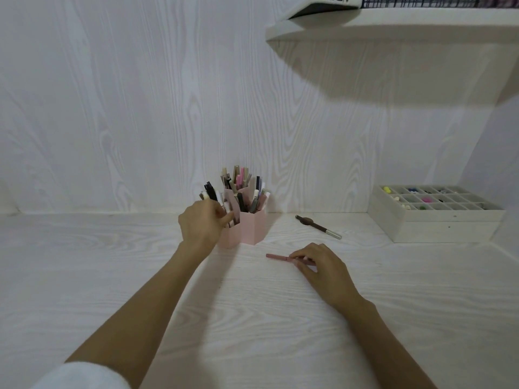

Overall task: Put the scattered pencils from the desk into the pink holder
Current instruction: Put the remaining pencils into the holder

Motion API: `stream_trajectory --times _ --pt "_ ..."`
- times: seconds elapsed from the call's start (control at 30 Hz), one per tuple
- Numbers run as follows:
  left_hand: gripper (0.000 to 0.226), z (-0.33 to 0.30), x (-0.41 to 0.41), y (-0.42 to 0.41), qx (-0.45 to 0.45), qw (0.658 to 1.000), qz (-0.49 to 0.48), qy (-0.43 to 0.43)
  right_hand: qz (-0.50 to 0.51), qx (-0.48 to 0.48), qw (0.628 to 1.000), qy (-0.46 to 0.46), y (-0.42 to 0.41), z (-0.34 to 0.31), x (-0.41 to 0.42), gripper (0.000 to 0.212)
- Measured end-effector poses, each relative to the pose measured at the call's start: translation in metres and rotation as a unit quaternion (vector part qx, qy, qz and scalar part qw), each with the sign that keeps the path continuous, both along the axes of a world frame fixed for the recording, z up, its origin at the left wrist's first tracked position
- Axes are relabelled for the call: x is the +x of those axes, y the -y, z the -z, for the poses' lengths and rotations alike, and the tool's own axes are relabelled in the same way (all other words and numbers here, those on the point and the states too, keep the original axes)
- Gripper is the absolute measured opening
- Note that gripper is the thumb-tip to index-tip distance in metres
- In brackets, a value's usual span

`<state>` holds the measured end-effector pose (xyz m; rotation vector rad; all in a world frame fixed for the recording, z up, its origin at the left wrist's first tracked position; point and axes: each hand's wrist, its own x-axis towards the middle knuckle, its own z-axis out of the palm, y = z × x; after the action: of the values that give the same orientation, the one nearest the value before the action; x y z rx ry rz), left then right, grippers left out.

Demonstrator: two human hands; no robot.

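Note:
The pink holder [252,227] stands near the back wall, full of several pens and pencils. My left hand [203,224] is at the holder's left compartment, fingers curled round a white pencil [229,213] that stands in it. A pink pencil [278,257] lies flat on the desk in front of the holder. My right hand [320,266] pinches its right end, which the fingers hide. A dark brown pencil with a silver tip [318,227] lies loose on the desk to the right of the holder.
A white compartment box [435,223] with small coloured items sits at the back right. A white shelf [393,26] juts out overhead on the right, a device on it. The white wood-grain desk [112,276] stretches left and toward me.

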<state>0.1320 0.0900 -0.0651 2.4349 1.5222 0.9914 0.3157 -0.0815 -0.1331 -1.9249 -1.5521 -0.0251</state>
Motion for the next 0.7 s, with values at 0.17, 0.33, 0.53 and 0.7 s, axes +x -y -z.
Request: stream_trajectory --times 0.17,0.33,0.53,0.7 --pt "0.045 0.042 -0.046 0.024 0.002 0.998 -0.004 0.061 0.084 0.177 0.979 -0.062 0.005 -0.019 -0.004 0.013" --pt "0.038 0.074 -0.081 0.019 -0.103 0.990 -0.010 0.097 -0.002 0.327 0.885 -0.331 0.006 -0.039 -0.015 0.048" --pt "0.044 0.080 -0.077 0.013 -0.104 0.990 -0.026 0.092 -0.050 0.345 0.871 -0.347 -0.017 -0.073 -0.023 0.065" --pt "0.046 0.083 -0.077 0.010 -0.100 0.990 -0.028 0.095 -0.059 0.369 0.895 -0.242 -0.074 -0.140 -0.031 0.059"
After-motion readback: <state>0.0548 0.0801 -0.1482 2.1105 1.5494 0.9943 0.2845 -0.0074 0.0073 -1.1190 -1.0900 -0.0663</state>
